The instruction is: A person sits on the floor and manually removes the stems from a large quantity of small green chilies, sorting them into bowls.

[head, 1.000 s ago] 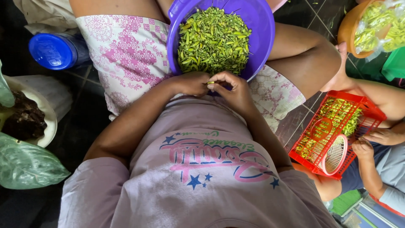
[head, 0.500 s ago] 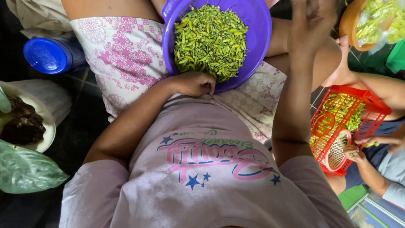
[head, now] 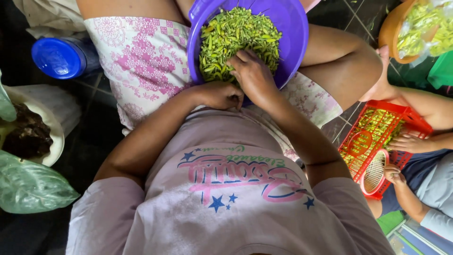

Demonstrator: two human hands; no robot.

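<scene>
Fingers of the right hand (head: 252, 75) curl down into the green pods (head: 238, 40), which fill the purple bowl (head: 295, 28) on the lap. Left hand (head: 219, 96) is loosely fisted just below the bowl's rim; whether either hand holds a pod cannot be told.

Landmark: the purple bowl (head: 292, 28) on the lap, at top centre.
Clear bag: a see-through plastic bag (head: 427, 28) holding yellow-green pieces, well to the right of the purple bowl, lying in an orange bowl (head: 389, 30) at the top right corner.
Green bag: a translucent pale green plastic bag (head: 30, 186), crumpled and rounded, far to the lower left of the purple bowl, on the dark floor (head: 89, 141) by the left edge.
Printed design: pink and blue lettering with blue stars on the pale shirt (head: 236, 177), just below the purple bowl.
Signs and screens: none in view.
</scene>
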